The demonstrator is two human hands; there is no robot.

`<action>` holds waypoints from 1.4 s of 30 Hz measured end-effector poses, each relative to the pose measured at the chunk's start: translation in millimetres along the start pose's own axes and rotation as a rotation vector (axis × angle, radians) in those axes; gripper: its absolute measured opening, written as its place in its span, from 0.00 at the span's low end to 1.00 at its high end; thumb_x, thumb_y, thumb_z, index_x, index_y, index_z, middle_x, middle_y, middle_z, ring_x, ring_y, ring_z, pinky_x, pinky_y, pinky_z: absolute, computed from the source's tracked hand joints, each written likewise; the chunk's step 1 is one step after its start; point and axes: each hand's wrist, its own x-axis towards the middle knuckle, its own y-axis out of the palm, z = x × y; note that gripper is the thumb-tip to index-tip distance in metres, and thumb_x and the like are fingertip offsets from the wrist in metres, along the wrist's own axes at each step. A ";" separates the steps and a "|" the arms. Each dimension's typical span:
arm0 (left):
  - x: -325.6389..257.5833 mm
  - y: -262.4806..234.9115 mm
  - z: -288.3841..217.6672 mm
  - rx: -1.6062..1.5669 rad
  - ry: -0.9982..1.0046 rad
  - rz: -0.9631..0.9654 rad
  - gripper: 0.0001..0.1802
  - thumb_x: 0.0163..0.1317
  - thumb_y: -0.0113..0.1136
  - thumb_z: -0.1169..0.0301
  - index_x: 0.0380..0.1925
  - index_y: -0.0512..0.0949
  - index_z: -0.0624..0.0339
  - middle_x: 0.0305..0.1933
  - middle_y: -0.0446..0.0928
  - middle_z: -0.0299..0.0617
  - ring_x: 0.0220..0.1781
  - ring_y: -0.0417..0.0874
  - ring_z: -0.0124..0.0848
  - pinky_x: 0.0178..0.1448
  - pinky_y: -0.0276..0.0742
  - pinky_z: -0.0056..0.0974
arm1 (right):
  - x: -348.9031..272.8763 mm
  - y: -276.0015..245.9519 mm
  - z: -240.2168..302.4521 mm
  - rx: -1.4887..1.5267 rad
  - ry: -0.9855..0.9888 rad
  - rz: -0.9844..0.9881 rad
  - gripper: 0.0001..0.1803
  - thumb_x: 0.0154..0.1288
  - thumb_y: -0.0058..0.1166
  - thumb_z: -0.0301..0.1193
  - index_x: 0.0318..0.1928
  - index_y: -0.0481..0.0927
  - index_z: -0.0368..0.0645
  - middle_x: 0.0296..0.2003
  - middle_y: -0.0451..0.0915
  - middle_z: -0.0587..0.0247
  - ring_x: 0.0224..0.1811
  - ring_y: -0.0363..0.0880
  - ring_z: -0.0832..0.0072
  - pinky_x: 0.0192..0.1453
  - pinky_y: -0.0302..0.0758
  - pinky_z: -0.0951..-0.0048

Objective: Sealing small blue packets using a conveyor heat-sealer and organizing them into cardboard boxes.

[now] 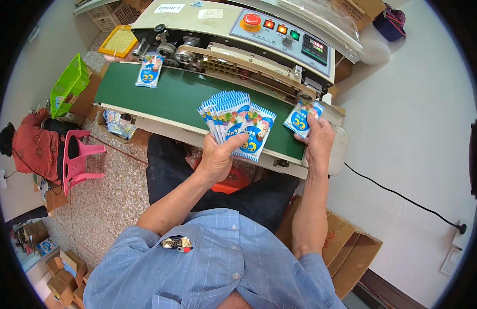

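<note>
My left hand (221, 154) grips a fanned stack of blue-and-white candy packets (236, 121), thumb across the front one, held over the near edge of the green conveyor belt (122, 100). Farther right, my right hand (319, 138) pinches a single packet (300, 119) by its near end. That packet's far end meets the right-hand entry of the band sealing machine (212, 31), beneath a roller (306, 96). Another packet (149, 71) lies on the belt at the far left, by the machine's metal rollers (184, 54).
The machine's control panel (284, 38) has a red knob and lit buttons. Below the belt's left end sits a box of packets (117, 125). A pink stool (76, 157) and a green basket (69, 85) stand at left. Cardboard boxes (346, 247) are at lower right; a black cable (398, 193) runs along the wall.
</note>
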 end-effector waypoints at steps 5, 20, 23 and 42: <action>4.4 0.1 2.3 0.021 -0.004 -0.027 0.25 0.56 0.69 0.81 0.54 0.75 0.64 0.49 0.82 0.42 0.47 0.86 0.30 0.52 0.83 0.36 | -6.3 28.9 1.4 -0.119 -0.075 0.008 0.18 0.73 0.55 0.40 0.47 0.78 0.34 0.33 0.82 0.62 0.32 0.82 0.77 0.32 0.83 0.75; -2.5 0.8 -2.0 0.036 -0.027 0.023 0.20 0.59 0.69 0.76 0.53 0.78 0.62 0.49 0.83 0.40 0.47 0.85 0.28 0.53 0.83 0.37 | -67.8 7.0 -1.3 0.160 -0.061 0.057 0.13 0.72 0.53 0.31 0.53 0.74 0.39 0.41 0.83 0.62 0.33 0.85 0.79 0.23 0.84 0.78; -2.7 1.6 -4.7 0.039 -0.014 0.012 0.22 0.59 0.69 0.77 0.53 0.77 0.62 0.50 0.83 0.41 0.48 0.86 0.29 0.53 0.83 0.37 | -40.4 -15.2 6.5 0.046 -0.078 -0.025 0.13 0.71 0.56 0.31 0.51 0.75 0.39 0.39 0.82 0.64 0.31 0.83 0.81 0.22 0.84 0.77; 6.3 0.7 -5.8 0.095 0.032 -0.006 0.27 0.54 0.69 0.83 0.55 0.73 0.63 0.49 0.83 0.44 0.49 0.86 0.34 0.55 0.84 0.39 | -65.1 37.3 -5.1 0.015 -0.209 0.142 0.13 0.73 0.55 0.35 0.45 0.77 0.36 0.37 0.80 0.62 0.37 0.80 0.78 0.32 0.80 0.78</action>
